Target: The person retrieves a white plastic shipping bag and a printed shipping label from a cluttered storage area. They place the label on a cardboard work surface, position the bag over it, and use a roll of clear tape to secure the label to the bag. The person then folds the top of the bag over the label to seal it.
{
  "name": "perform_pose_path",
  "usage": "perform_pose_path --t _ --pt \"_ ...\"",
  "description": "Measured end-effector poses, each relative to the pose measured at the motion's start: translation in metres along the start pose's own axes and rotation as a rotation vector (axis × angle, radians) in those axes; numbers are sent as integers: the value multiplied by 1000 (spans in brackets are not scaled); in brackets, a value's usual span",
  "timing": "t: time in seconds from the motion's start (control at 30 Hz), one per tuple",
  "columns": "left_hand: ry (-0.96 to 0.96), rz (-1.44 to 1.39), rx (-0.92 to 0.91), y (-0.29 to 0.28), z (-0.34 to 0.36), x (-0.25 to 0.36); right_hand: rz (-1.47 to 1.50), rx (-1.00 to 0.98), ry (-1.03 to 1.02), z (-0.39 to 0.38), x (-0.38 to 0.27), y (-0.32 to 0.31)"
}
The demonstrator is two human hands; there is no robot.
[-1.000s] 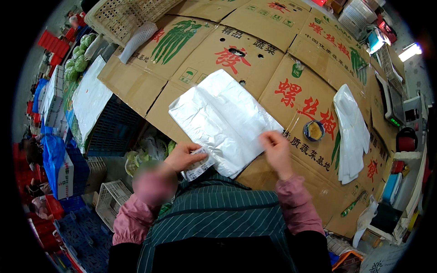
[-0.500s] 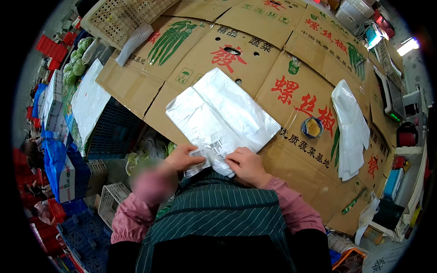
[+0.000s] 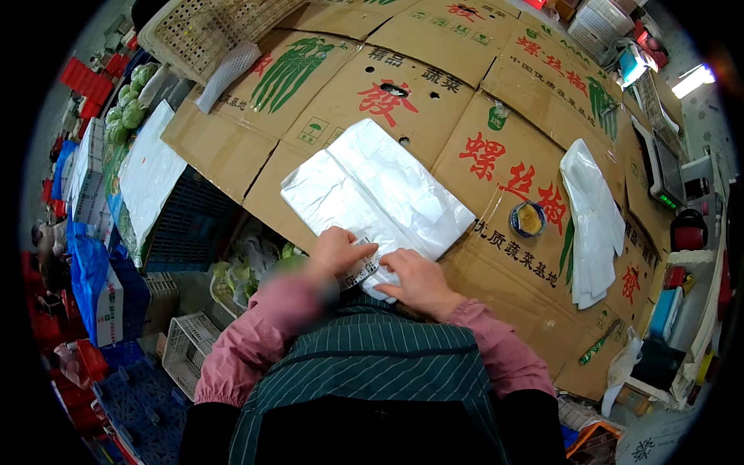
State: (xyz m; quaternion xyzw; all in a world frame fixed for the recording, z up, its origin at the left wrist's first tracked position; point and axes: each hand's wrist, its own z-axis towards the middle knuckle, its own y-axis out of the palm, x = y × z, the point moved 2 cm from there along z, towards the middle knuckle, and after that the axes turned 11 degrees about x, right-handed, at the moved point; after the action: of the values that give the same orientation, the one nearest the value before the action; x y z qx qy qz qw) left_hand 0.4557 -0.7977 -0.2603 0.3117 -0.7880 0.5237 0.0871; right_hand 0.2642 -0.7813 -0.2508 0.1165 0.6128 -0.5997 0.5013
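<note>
A flat stack of white plastic bags [image 3: 387, 182] lies on the cardboard in front of me, its near end bunched up by my waist. At that end my left hand [image 3: 335, 252] is closed, its fingers pinching a small printed label [image 3: 361, 270] that rests against the plastic. Close beside it on the right, my right hand [image 3: 420, 282] has its thumb and fingers closed on the crumpled near edge of the bag. The fingertips of both hands are partly hidden by the plastic and the label.
Flattened cardboard [image 3: 318, 93] covers the table. To the right are a small round tub [image 3: 528, 219], another bundle of white bags [image 3: 593, 225], a green-handled tool [image 3: 599, 342] and a scale [image 3: 659, 167]. A beige plastic basket [image 3: 209, 31] stands far left; crates [image 3: 190, 349] sit lower left.
My left hand has moved up and to the right, bringing the label in over the near end of the bags. My right hand has barely shifted, and the stack stays put.
</note>
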Motion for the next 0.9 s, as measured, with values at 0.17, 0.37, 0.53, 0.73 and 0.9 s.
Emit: perform_pose_path --t 0.17,0.37,0.53,0.73,0.9 --pt "38 -401 -196 -25 -27 -32 66 34 22 -6 8 11" --pt "-86 -824 -292 -34 -37 -43 362 326 303 7 53 -38" --pt "-65 -816 -322 -19 -27 -27 488 395 537 12 84 -63" --pt "1 -825 -344 -21 -30 -29 578 364 615 11 79 -67" --pt "-29 -834 -318 -28 -39 -37 522 496 544 7 91 -62"
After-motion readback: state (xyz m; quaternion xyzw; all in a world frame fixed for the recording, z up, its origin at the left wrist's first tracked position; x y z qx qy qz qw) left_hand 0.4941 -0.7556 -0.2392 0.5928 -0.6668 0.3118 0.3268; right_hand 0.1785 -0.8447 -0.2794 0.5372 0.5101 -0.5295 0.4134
